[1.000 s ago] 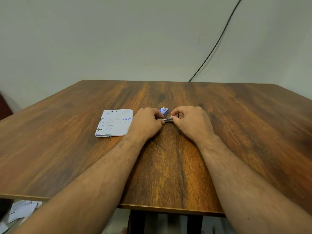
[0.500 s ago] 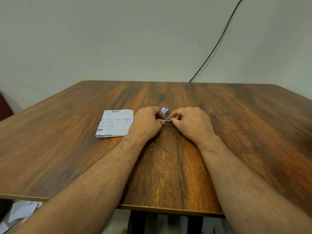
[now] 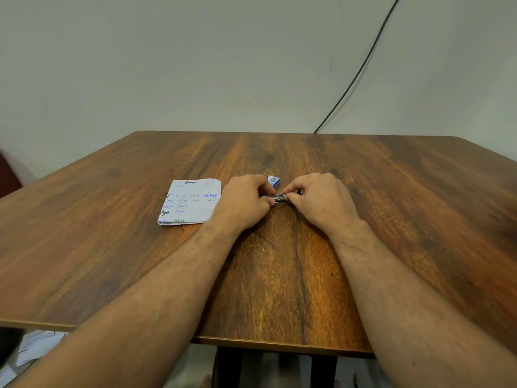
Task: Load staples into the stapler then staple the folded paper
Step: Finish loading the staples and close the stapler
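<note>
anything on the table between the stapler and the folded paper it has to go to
Only the left hand itself, which grips the stapler together with the right hand. The folded paper lies just beyond it, with no other object between.

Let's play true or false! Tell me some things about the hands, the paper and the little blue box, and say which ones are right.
1. Both hands hold the stapler. True: the left hand and right hand grip its two ends.
2. The folded paper lies to the right of the hands. False: it lies to their left, on the table.
3. The blue box sits just beyond the hands. True.
4. The paper is blank. False: it has handwriting on it.
5. The stapler is clamped on the paper. False: they are apart.
</note>
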The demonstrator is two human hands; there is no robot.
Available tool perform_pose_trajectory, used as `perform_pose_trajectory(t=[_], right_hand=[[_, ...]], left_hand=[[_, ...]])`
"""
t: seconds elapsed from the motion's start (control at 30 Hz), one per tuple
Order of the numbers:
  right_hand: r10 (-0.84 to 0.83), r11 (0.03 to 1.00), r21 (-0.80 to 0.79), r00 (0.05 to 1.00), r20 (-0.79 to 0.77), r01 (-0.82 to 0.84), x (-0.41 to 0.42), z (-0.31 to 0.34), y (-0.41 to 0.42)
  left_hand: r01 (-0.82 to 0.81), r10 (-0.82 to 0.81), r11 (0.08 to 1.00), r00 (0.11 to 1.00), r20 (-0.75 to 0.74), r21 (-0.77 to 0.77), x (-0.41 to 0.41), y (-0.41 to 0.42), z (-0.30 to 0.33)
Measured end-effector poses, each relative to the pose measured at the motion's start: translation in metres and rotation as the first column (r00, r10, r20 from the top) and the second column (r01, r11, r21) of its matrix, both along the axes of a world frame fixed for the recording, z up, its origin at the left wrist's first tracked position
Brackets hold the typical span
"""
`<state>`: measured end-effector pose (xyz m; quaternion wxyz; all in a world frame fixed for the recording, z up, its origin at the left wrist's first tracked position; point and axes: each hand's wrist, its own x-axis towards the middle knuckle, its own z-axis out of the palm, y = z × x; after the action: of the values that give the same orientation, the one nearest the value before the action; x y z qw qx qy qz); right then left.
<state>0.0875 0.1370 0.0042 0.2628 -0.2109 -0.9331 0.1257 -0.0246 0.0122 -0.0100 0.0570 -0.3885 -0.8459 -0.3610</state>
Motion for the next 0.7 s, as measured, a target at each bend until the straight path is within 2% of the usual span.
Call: perform_pose_trajectory(t=[0.43,0.7], right_hand=[[-0.017,1.0,0.024,0.998,0.057,0.016,-0.0001,0.0012,0.0001],[-0.032,0.999,0.015,0.999,0.041,0.032,0.0016,0.0027,-0.0017]], left_hand=[[0.012,-0.013,1.0,0.999,0.049,0.015,-0.0017,0.0005,-0.0013],[0.002,-0.004,1.0,0.998,0.068,0.031,-0.0029,0.0003,-0.0023]])
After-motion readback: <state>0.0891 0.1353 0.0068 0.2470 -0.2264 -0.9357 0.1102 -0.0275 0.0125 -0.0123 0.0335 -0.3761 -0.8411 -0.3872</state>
